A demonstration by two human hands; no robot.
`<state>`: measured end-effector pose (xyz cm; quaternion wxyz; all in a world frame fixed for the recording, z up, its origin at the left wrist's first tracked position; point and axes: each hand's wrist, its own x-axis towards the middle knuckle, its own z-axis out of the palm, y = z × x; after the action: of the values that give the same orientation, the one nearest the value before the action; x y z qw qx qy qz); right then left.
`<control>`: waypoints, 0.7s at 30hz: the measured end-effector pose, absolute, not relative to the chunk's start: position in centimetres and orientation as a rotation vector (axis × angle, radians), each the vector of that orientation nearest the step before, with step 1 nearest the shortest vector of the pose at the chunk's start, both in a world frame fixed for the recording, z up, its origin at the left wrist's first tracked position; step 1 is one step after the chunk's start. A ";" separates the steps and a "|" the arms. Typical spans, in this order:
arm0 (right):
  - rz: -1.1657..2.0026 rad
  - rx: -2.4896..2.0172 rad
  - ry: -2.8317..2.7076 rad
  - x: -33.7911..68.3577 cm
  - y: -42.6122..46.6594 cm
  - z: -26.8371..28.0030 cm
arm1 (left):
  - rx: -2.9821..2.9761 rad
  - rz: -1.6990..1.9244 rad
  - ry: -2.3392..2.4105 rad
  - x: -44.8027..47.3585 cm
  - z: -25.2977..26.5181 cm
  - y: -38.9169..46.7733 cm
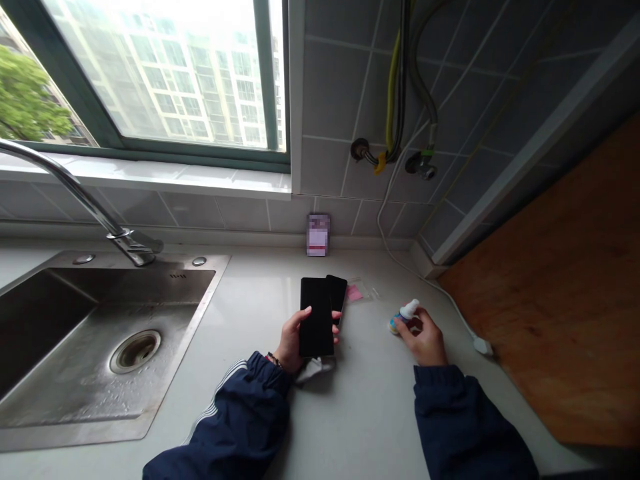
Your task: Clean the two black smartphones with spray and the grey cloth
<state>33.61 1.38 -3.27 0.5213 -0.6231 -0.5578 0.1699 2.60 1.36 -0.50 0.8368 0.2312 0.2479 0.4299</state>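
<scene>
My left hand is wrapped round a black smartphone, thumb on its left edge and fingertips showing at the right. Its dark screen faces up. Partly behind it lies a second black phone. Under the held phone's lower end shows a grey cloth. My right hand grips a small bottle with a white top and a blue and yellow body, tilted to the right. A clear plastic packet with a pink piece lies between the phones and the bottle.
A steel sink with a curved faucet is at the left. Another phone with a blurred, lit screen leans on the tiled wall. A white cable runs down to a plug beside a wooden panel.
</scene>
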 end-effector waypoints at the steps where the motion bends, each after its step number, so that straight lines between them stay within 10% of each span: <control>1: 0.452 -1.491 -1.306 33.6 1.5 -3.2 | 0.487 0.904 0.527 2.6 -0.5 1.4; 21: 1.337 -1.105 -0.785 30.9 1.5 -1.5 | 0.454 0.914 0.490 2.5 -0.6 1.4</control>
<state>30.88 1.53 -1.53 0.5800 -0.4729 -0.3358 0.5721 2.54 1.45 -0.58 0.8442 0.2149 0.2320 0.4328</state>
